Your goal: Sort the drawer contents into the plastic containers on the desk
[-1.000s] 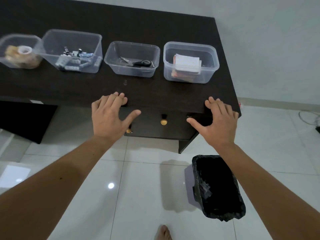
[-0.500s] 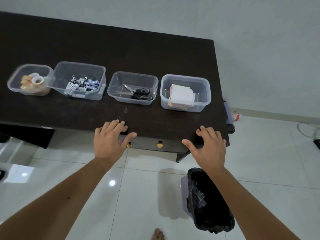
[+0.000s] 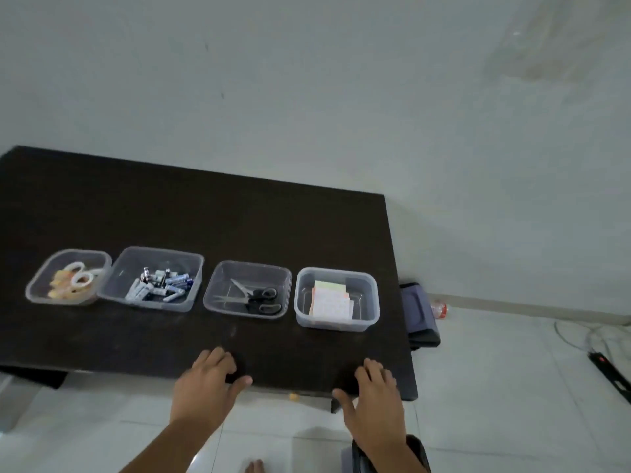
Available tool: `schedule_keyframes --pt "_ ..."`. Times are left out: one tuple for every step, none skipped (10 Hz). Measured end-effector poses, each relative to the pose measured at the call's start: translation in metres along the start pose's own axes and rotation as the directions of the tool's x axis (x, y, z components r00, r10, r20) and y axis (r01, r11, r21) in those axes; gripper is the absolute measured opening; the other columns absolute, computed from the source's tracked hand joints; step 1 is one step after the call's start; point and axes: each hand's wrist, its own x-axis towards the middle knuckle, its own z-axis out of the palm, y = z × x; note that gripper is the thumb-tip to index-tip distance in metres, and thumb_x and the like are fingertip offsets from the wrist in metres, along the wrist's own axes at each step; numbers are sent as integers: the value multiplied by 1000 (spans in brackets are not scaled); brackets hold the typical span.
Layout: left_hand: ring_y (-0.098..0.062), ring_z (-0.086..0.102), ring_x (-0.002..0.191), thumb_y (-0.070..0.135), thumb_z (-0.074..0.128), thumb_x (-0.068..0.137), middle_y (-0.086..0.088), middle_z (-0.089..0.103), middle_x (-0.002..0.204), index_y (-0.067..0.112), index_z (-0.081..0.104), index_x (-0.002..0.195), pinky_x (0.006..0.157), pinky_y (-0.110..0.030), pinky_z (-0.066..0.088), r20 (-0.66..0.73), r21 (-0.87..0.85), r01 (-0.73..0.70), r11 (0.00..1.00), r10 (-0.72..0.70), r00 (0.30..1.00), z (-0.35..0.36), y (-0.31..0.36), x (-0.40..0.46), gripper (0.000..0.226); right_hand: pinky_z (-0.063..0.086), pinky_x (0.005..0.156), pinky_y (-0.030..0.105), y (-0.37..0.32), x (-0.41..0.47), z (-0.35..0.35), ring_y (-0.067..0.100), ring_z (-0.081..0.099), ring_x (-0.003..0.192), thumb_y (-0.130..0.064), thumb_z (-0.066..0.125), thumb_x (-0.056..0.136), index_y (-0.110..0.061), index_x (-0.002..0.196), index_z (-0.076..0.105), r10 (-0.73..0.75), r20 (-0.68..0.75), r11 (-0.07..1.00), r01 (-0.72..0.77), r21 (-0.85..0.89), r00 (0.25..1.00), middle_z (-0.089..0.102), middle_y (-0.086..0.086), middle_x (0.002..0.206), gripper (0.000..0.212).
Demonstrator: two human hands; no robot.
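Both hands, left [image 3: 204, 387] and right [image 3: 374, 392], rest flat and empty on the desk [image 3: 205, 216] edge. The containers [image 3: 336, 298] lie straight ahead; the right hand is nearer.

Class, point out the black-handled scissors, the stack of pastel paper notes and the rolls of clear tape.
Black-handled scissors [image 3: 261, 299]: head view, on the handle loops.
Stack of pastel paper notes [image 3: 332, 303]: head view, top sheet's middle.
Rolls of clear tape [image 3: 82, 278]: head view, the upper roll's rim.

**Four containers in a row on the desk**

On the desk [image 3: 205, 216] stand, left to right, the tape container [image 3: 37, 288], battery container [image 3: 194, 268], scissors container [image 3: 218, 278] and paper container [image 3: 372, 295]. Before them, both hands lie at the near edge: left hand [image 3: 205, 387] left, right hand [image 3: 374, 401] right. A bin [image 3: 418, 448] stands on the floor below the right hand.
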Motion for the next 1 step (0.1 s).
schedule_keyframes --pt "-9 61 89 60 88 68 18 55 89 33 69 75 55 -27 50 100 -74 44 996 -37 994 -2 4 4 34 29 126 48 -9 9 -20 29 30 154 -62 54 95 -25 146 52 6 217 1000 -6 0 976 32 -2 166 63"
